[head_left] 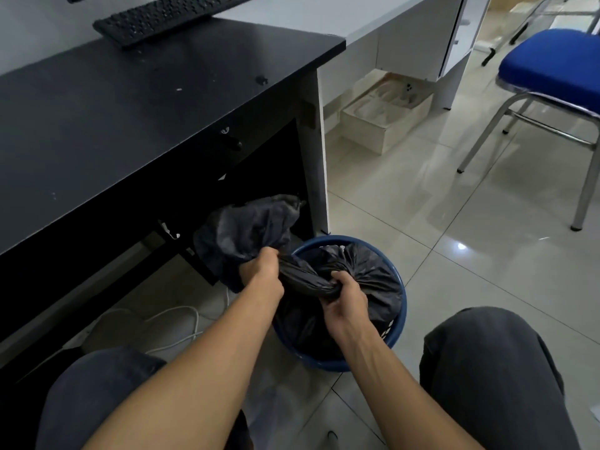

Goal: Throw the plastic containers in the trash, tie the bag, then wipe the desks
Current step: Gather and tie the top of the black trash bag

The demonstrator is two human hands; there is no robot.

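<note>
The left hand [263,272] was shut tight round the loose top of the black bag [367,269]. The floppy end stuck out past its fingers, toward the dark space under the black desk [130,118]. The right hand [344,298] was shut tight too. It squeezed the twisted neck of the bag just beside the left hand, over the left edge of the blue bin [337,239]. The rest of the bag sat down inside the bin and filled it up to the rim. No plastic containers showed; if they were in the bag, it hid them.

I think no knot was made yet. If one hand let go, the twist could spin open and the bag could gape. If the hands pulled too hard, the thin plastic could rip. The bin could also tip on the shiny floor [454,254] and spill. The white cable [181,308] on the floor by the left arm could get caught.
</note>
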